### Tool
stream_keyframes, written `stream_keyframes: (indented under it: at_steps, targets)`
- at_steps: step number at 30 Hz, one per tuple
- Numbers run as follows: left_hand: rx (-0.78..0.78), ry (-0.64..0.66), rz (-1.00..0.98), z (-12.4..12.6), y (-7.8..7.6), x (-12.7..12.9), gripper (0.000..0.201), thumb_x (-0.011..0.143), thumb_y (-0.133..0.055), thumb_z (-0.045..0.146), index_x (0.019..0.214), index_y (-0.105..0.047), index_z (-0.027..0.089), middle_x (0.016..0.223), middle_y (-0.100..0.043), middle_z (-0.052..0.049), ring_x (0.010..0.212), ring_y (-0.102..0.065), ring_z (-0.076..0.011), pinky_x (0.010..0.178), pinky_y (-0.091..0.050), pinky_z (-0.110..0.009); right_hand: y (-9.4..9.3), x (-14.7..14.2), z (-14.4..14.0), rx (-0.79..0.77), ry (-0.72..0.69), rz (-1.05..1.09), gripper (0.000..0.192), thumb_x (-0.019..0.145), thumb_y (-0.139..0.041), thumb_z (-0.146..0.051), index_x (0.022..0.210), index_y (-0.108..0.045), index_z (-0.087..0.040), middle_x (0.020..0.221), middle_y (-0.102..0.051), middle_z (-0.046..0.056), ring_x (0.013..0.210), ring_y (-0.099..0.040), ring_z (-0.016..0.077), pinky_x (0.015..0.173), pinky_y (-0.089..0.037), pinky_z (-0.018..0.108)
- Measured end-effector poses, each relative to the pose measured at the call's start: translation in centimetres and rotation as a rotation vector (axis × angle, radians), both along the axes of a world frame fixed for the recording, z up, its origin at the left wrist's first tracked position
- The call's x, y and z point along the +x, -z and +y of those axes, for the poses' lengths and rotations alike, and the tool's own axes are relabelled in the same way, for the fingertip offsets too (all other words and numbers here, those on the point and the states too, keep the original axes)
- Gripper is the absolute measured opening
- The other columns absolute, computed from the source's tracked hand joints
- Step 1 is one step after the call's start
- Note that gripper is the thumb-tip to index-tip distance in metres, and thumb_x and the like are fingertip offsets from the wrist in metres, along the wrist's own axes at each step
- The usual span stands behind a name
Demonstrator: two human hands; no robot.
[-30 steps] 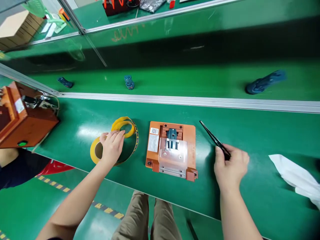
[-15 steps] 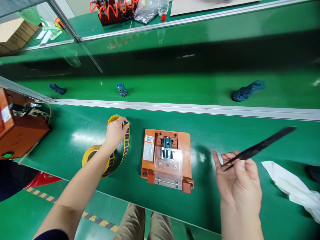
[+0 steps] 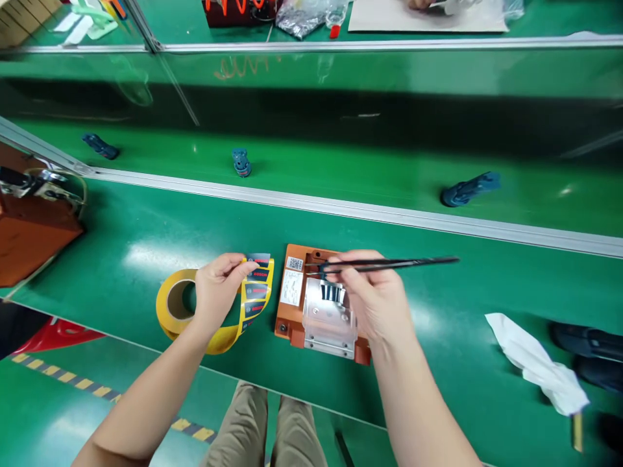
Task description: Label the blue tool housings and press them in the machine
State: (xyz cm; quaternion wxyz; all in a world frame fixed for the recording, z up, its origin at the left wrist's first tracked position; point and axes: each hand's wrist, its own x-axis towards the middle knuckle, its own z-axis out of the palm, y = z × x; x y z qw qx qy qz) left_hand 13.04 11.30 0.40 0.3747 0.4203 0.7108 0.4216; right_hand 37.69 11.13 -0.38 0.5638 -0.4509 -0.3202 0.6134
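Observation:
My left hand (image 3: 221,285) pinches the free end of a yellow strip of labels (image 3: 256,292), printed with dark blue and red rectangles. The strip curves back to its label roll (image 3: 175,305), which lies on the bench to the left. Black tweezers (image 3: 409,263) are gripped in my right hand (image 3: 372,292), their tips pointing left toward the strip but apart from it. Below that hand sits an orange fixture (image 3: 287,324) with a clear plastic plate (image 3: 329,324) and a dark blue part (image 3: 332,291), partly covered by my fingers.
A white cloth (image 3: 535,363) lies at the right, beside dark objects (image 3: 588,340). Three dark blue housings (image 3: 241,162) stand behind the metal rail (image 3: 292,204). An orange machine (image 3: 36,240) is at the left edge. The bench's front edge runs before my legs.
My right hand has brought the tweezers left, from beside the fixture to over it. My left hand has moved slightly toward me with the strip's end, and its labels now face up.

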Motion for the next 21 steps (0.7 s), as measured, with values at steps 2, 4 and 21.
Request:
stream_keyframes:
  at_steps: [2,4,21]
  targets:
    - [0.002,0.013,0.028,-0.7,-0.1,0.2,0.022,0.065,-0.083,0.037,0.076,-0.075,0.020,0.072,-0.076,0.000,0.070,-0.069,-0.0164,0.064,-0.055,-0.024,-0.8,-1.8,1.4,0.001,-0.107,-0.001,0.023,0.076,-0.082,-0.033,0.093,-0.069,-0.024,0.095,-0.076,0.003,0.081,-0.073,0.0172,0.076,-0.064,0.033]
    - [0.023,0.033,0.057,-1.2,-0.2,0.2,0.021,0.066,-0.083,0.037,0.075,-0.075,0.020,0.070,-0.075,0.001,0.068,-0.068,-0.0154,0.062,-0.055,-0.024,-1.1,-3.2,2.7,0.010,-0.182,-0.001,0.027,0.075,-0.083,-0.036,0.092,-0.067,-0.023,0.093,-0.077,0.003,0.081,-0.073,0.0178,0.077,-0.064,0.034]
    - [0.048,0.193,0.254,-1.5,-0.2,0.8,0.028,0.082,-0.070,0.048,0.087,-0.076,0.022,0.080,-0.077,-0.001,0.071,-0.068,-0.0178,0.062,-0.053,-0.026,-0.7,-3.9,4.3,0.041,-0.297,-0.061,0.031,0.071,-0.086,-0.038,0.085,-0.064,-0.021,0.082,-0.074,0.000,0.074,-0.071,0.0149,0.075,-0.060,0.031]
